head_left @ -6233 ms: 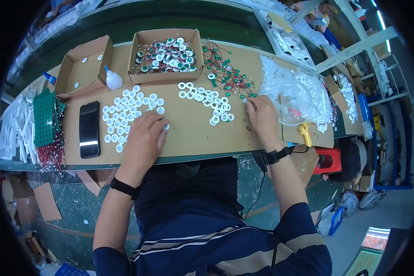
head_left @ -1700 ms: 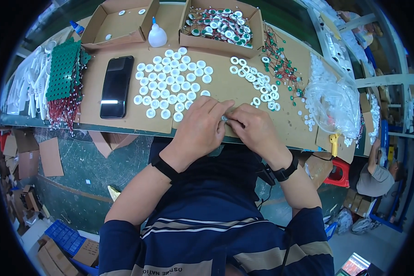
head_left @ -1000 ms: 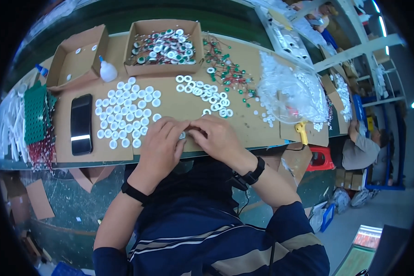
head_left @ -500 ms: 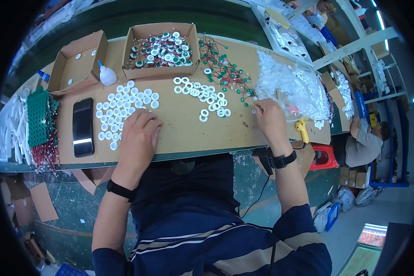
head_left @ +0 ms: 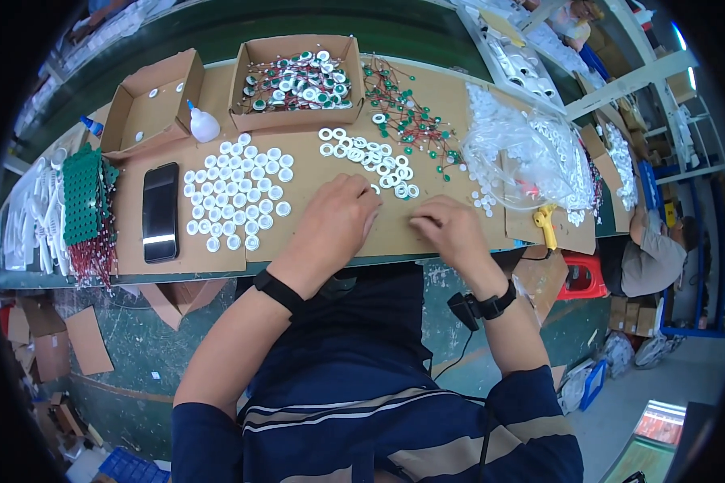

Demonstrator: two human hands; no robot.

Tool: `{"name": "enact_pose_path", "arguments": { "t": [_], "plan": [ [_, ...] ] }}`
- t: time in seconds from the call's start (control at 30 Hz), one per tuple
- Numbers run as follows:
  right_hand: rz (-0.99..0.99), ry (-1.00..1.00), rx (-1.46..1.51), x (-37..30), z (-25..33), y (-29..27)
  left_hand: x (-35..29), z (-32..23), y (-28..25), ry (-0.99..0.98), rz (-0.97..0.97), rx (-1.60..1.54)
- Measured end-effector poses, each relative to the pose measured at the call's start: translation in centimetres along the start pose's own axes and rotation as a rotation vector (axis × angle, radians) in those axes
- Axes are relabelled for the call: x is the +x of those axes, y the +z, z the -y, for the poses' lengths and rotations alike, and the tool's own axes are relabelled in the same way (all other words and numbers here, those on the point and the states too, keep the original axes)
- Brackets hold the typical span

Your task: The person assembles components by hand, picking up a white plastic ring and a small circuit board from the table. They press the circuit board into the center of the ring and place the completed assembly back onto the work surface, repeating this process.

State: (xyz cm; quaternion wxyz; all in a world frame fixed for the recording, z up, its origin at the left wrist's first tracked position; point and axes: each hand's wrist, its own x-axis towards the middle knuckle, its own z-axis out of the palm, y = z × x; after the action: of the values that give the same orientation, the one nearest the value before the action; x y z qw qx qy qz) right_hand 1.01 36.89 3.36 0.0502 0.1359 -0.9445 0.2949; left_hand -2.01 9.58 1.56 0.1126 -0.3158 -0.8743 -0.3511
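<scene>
My left hand (head_left: 338, 221) is over the cardboard-topped table, just below a scatter of white rings (head_left: 368, 155). Its fingers are curled together, and a ring shows beside the fingertips; what they hold, if anything, is hidden. To its right is my right hand (head_left: 457, 233), with thumb and fingers bent into a pinch that points left; anything between them is too small to make out. The hands are apart. Left of my left hand, many round white caps (head_left: 238, 193) lie spread out. Beyond the rings are green discs with red wires (head_left: 411, 121).
At the back, one cardboard box (head_left: 238, 113) holds wired discs, another (head_left: 129, 145) a few white pieces. A white squeeze bottle (head_left: 205, 126), black phone (head_left: 160, 213) and green disc stack (head_left: 87, 201) lie left. A plastic bag (head_left: 511, 161) and yellow glue gun (head_left: 545, 225) lie right.
My left hand has moved right, from the white caps to below the rings. My right hand has come left and nearer to me, away from the wired discs. The view has shifted slightly.
</scene>
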Motion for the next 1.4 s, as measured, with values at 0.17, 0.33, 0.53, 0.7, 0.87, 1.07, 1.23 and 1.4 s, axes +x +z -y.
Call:
{"name": "enact_pose_path", "arguments": {
  "t": [0.17,0.33,0.53,0.7,0.87,1.07,1.23,1.4],
  "plan": [
    [0.037,-0.032,0.117,0.0,0.3,1.8,-0.4,0.1,0.1,0.008,0.014,0.056],
    [0.049,0.038,0.127,-0.3,1.0,1.2,-0.2,0.1,-0.3,-0.009,0.039,0.071],
    [0.044,-0.103,-0.029,-0.5,1.2,1.3,-0.1,0.5,0.6,0.001,-0.014,0.038],
    [0.034,-0.043,0.051,0.2,2.1,2.5,-0.4,0.6,0.3,-0.018,0.000,0.028],
    [0.039,-0.070,-0.007,1.5,3.5,3.6,-0.3,0.7,0.0,-0.030,0.051,-0.015],
    [0.048,-0.059,0.017,2.0,4.5,4.1,-0.6,0.8,0.1,-0.082,0.024,-0.098],
    [0.049,-0.074,-0.006,2.5,4.9,4.7,-0.8,0.5,-0.3,-0.170,0.021,-0.162],
    [0.000,-0.063,-0.025,2.8,4.5,4.7,-1.4,0.0,-1.2,-0.182,0.029,-0.099]
  ]
}}
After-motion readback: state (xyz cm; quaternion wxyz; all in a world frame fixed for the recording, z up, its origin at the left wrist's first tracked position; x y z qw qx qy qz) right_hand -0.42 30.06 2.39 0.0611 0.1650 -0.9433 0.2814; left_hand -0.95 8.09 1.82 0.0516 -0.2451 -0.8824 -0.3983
